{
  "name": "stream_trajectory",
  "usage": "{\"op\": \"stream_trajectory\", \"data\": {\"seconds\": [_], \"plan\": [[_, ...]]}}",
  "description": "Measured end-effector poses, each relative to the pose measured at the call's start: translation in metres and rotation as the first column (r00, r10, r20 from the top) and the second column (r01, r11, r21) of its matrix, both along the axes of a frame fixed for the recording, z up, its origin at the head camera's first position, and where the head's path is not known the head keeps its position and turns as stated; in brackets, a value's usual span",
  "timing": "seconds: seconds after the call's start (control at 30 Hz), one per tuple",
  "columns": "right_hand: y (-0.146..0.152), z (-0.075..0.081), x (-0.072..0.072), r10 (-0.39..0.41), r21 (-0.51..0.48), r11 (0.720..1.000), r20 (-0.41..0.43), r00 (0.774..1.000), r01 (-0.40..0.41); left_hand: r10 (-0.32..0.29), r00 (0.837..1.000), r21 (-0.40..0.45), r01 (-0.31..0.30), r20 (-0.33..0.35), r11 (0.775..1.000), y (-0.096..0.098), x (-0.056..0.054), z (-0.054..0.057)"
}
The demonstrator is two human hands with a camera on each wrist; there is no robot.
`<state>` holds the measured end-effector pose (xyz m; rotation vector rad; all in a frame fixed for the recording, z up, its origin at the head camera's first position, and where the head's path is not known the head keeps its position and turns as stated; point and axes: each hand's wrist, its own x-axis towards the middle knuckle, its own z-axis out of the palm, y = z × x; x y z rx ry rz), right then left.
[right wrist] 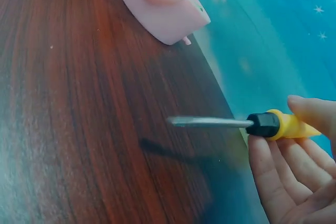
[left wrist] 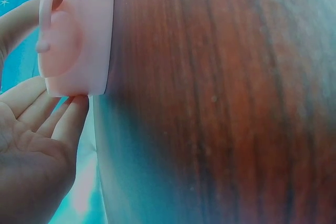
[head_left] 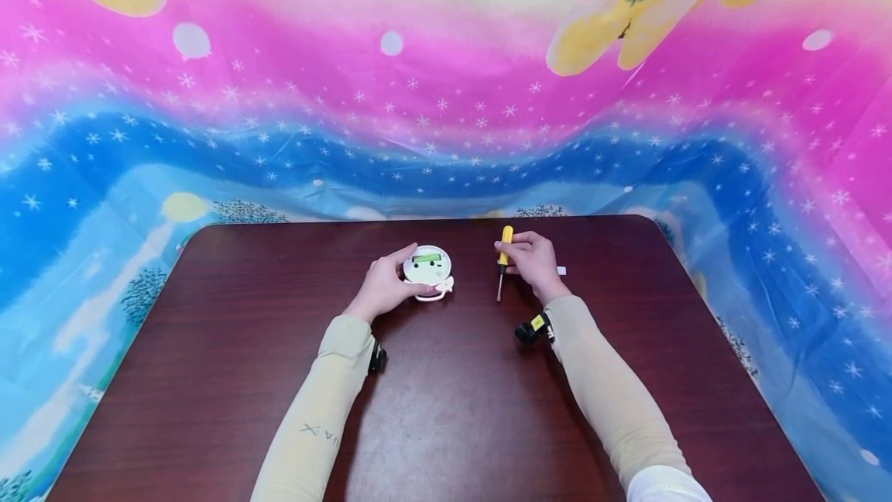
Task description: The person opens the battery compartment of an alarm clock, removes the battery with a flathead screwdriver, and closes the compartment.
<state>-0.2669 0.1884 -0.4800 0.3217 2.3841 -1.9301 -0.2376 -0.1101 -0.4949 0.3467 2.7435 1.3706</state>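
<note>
A patterned blue and pink backdrop [head_left: 446,91] is hanging along the far side and both flanks of the dark wooden table [head_left: 446,409]. Two pale sleeves are reaching in from the near edge, the left sleeve [head_left: 307,417] and the right sleeve [head_left: 613,386]. At the far left of centre, the left hand [head_left: 382,281] is gripping a round white-pink device [head_left: 428,275] from its left side, thumb on the near part and fingers round the far part; the device is resting on the table. To its right, well apart, the right hand [head_left: 535,258] is pinching the yellow handle of a screwdriver [head_left: 506,245] between thumb and fingers, the metal tip pointing nearward and hovering clear of the wood. A small white piece [head_left: 561,270] is lying just right of that hand, partly hidden. Smallest, a green strip [head_left: 427,258], perhaps a battery, is showing on the device's upper face above dark spots that may be screw holes.

The step in hand is seemingly one of steadying the device and readying the tool; working on that face would be calling for a leftward move, tip turned down.
</note>
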Motion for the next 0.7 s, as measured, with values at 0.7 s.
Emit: {"op": "stream_trajectory", "data": {"seconds": [0.7], "plan": [[-0.008,-0.007,0.005,0.058,0.164,0.984,0.084,0.995,-0.071,0.003,1.0,0.002,-0.003,0.017,1.0,0.0,0.0,0.0]]}}
